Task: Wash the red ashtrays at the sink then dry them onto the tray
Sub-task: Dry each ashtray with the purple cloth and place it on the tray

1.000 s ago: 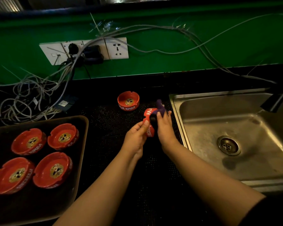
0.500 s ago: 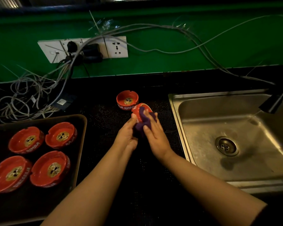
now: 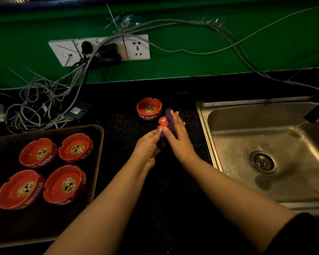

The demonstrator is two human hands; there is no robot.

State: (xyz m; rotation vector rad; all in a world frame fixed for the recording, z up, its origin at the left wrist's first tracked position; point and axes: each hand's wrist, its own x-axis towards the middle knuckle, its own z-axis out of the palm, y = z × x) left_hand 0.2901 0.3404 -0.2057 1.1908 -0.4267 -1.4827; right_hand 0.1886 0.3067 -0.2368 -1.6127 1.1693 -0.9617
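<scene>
Beside sink [image 3: 265,144] | countertop ashtray [image 3: 149,109] reads "RAJA RIMBA"

A dark counter [image 3: 166,208] carries a tray [image 3: 98,137], one loose red ashtray [image 3: 149,108], and tangled cables [image 3: 37,105].

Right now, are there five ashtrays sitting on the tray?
No, the tray holds four red ashtrays; a fifth sits on the counter, and another is in the person's hands.
</scene>
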